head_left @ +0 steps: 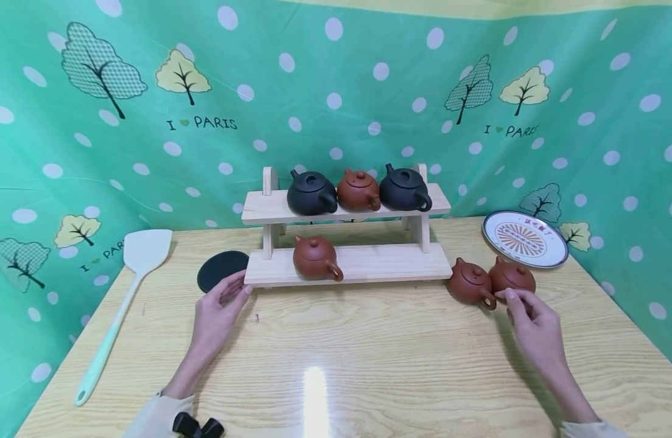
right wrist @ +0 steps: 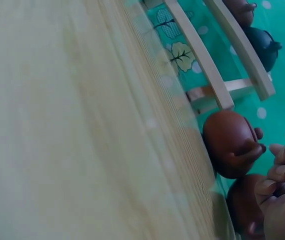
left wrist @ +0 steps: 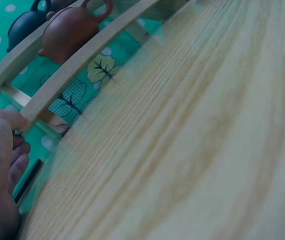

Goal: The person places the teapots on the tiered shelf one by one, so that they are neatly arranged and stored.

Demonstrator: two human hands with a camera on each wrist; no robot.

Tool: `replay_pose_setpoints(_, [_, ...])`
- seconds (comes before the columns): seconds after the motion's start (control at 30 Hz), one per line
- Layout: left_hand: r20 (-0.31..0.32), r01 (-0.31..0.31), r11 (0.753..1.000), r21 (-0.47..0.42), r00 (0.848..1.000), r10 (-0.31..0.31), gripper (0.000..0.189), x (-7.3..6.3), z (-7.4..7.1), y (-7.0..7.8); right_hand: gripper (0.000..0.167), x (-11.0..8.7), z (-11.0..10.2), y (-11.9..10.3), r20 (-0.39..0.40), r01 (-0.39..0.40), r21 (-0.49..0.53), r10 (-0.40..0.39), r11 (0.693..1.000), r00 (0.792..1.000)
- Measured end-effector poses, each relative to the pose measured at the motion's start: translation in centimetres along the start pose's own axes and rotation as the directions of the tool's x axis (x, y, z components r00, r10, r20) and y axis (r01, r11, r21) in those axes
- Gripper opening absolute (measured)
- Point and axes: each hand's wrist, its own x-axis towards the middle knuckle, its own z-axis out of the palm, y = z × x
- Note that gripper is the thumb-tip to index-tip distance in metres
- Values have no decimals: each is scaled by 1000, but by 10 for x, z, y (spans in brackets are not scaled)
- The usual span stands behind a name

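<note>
At the left end of the wooden two-tier stand (head_left: pixel 391 261), my left hand (head_left: pixel 218 313) grips the lower board, thumb in front and other fingers curled behind and below. My right hand (head_left: pixel 535 328) has thumb and fingers at a reddish-brown teapot (head_left: pixel 514 275) on the table, seeming to pinch its handle, which the hand mostly hides. Left of that pot, close against it, a second brown teapot (head_left: pixel 470 283) stands beside the stand's right end. One brown teapot (head_left: pixel 314 258) sits on the lower board. Up top, another brown teapot (head_left: pixel 358 190) stands between two black teapots (head_left: pixel 311 194).
A round black mat (head_left: pixel 222 269) lies behind my left hand. Further left is a spatula (head_left: pixel 144 249) with a pale green handle. At the back right, a patterned white plate (head_left: pixel 525 239) leans near the green curtain (head_left: pixel 336 73). A black object (head_left: pixel 196 424) shows at my left sleeve.
</note>
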Motion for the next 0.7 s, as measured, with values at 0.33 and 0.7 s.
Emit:
replay_pose_setpoints(0.33, [4,5,1000,-13,1000,-5,40,0,0,1,31,1,1,7,-8,4,-24,-4,1000,1000])
replay_pose_setpoints(0.7, [3,1,1000,12,1000,-1,38,0,0,-2,36,2,6,8,80,5,-56,-1,998,997])
